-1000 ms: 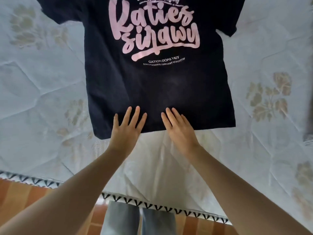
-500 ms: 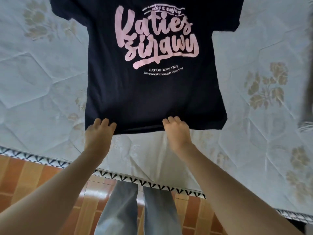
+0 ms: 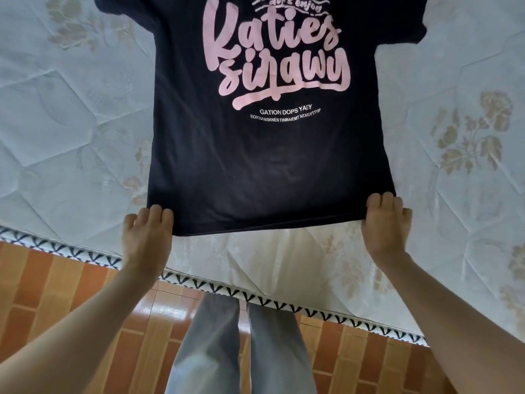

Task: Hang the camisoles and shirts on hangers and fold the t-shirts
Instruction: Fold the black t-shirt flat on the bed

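A black cotton t-shirt with large pink brush-script lettering and two small lines of white print under it lies spread front-up on a pale quilted mattress patterned with faded beige flower sprigs. Its collar end runs off the top of the view, and both short sleeves spread outward near the top corners. The t-shirt's hem is the edge nearest the person, and both hands are on it. The left hand grips the hem's left corner, fingers curled over the dark fabric with the knuckles showing. The right hand grips the hem's right corner the same way, fingers bent over the edge. The hem runs taut between the two hands, dipping slightly lower toward the left hand. Just below the hem, a strip of bare mattress separates the t-shirt from the mattress's black-and-white zigzag border trim. Beyond that trim, further from the t-shirt, is a glossy floor of orange and brown rectangular tiles. The person's legs in light grey-blue trousers stand on the tiles, directly below the middle of the hem, touching or close against the trim.
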{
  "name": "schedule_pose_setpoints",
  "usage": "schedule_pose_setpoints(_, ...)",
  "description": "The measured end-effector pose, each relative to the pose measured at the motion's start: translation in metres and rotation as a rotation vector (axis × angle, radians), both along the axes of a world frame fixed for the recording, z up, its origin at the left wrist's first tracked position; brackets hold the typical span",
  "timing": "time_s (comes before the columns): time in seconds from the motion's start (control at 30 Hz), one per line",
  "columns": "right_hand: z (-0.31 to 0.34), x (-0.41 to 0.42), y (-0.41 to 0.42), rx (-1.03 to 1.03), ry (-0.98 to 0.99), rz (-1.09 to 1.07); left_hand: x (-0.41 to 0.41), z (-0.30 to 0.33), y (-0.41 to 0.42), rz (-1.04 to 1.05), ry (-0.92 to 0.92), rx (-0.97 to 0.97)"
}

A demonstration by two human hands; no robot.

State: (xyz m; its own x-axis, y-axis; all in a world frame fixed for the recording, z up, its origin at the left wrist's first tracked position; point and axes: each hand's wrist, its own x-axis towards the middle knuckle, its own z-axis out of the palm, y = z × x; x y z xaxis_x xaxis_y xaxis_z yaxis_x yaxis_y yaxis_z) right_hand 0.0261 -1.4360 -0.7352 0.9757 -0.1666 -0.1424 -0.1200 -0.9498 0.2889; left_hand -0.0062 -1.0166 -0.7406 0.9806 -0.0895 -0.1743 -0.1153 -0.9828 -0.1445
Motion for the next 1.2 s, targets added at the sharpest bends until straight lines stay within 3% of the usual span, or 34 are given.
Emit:
schedule_pose_setpoints(0.13, -0.001, 0.003, -0.011, -0.008, -0.051, 0.03, 0.004, -0.002, -0.008, 0.024, 0.112, 0.033)
schedule_pose_setpoints(0.27, 0.002, 0.003, -0.013, 0.049, -0.059, 0.137, 0.012, 0.008, -0.017, 0.073, 0.377, 0.222)
schedule_pose_setpoints(0.53, 0.007, -0.037, -0.026, 0.069, 0.048, 0.334, 0.022, 0.022, -0.021, 0.047, 0.464, 0.359)
schedule_pose_setpoints(0.8, 0.004, -0.068, -0.027, 0.16, 0.2, 0.2, 0.013, 0.031, -0.011, -0.035, 0.556, 0.362)
schedule_pose_setpoints(0.87, 0.005, -0.068, -0.024, 0.207, 0.176, 0.154, 0.009, 0.032, -0.019, -0.023, 0.543, 0.29)
schedule_pose_setpoints(0.93, 0.007, -0.065, -0.014, 0.287, 0.12, 0.153, 0.006, 0.029, -0.033, -0.014, 0.483, 0.068)
schedule_pose_setpoints(1.1, 0.006, -0.036, 0.042, 0.484, 0.034, 0.294, 0.015, 0.017, -0.1, -0.23, 0.175, -0.363)
schedule_pose_setpoints(1.2, -0.003, -0.007, 0.064, 0.45, 0.116, 0.37, 0.036, 0.006, -0.142, -0.282, 0.21, -0.385)
